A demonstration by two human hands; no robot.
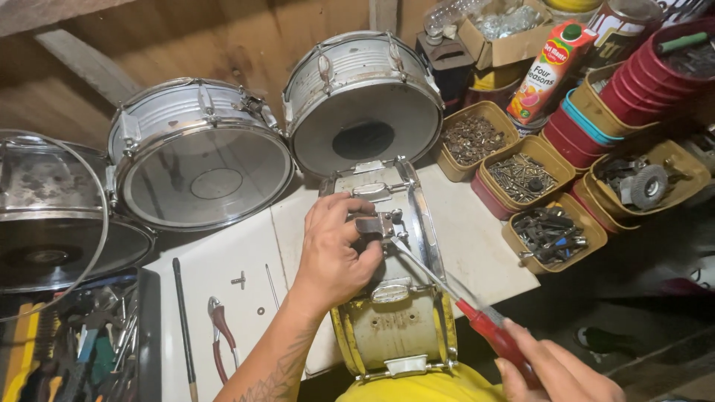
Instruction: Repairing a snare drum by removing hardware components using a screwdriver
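Observation:
A small worn drum shell [395, 324] with a chrome rim lies on its side on the white bench [223, 260], its near end against my yellow shirt. My left hand [331, 249] rests on the shell's top and pinches a small metal lug [375, 223] against it. My right hand [555, 372] grips the red handle of a screwdriver [491, 335]. Its long shaft runs up and left, and the tip meets the lug beside my left fingers.
Two silver drums [201, 152] [363, 100] lean against the wooden wall, another [45, 216] at far left. Pliers [220, 335], a rod and small screws lie on the bench. Tubs of screws and parts [521, 179] crowd the right; an open toolbox [74, 350] sits at lower left.

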